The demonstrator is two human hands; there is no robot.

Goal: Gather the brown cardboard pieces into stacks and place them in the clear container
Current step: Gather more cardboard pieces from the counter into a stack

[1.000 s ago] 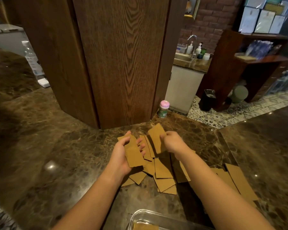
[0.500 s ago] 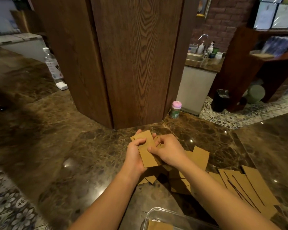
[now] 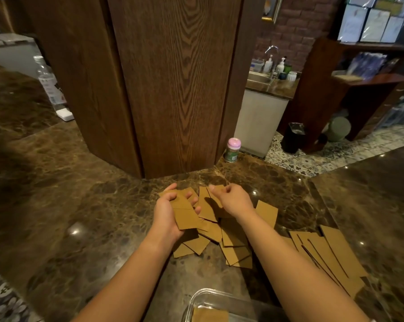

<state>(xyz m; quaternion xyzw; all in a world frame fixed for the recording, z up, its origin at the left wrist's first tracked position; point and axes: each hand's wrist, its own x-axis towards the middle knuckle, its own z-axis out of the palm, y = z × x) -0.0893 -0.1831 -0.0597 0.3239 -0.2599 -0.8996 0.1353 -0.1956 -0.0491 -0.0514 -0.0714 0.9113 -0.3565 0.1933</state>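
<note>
Both hands have parted: left hand (image 3: 167,214) grips a cardboard stack (image 3: 184,212), right hand (image 3: 233,199) curled, holding nothing.

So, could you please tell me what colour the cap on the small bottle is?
Pink, on the small bottle; head view.

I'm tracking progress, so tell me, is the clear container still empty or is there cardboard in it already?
Not empty: the clear container at the bottom edge already holds a brown cardboard piece lying flat inside. How many, cannot tell.
</note>
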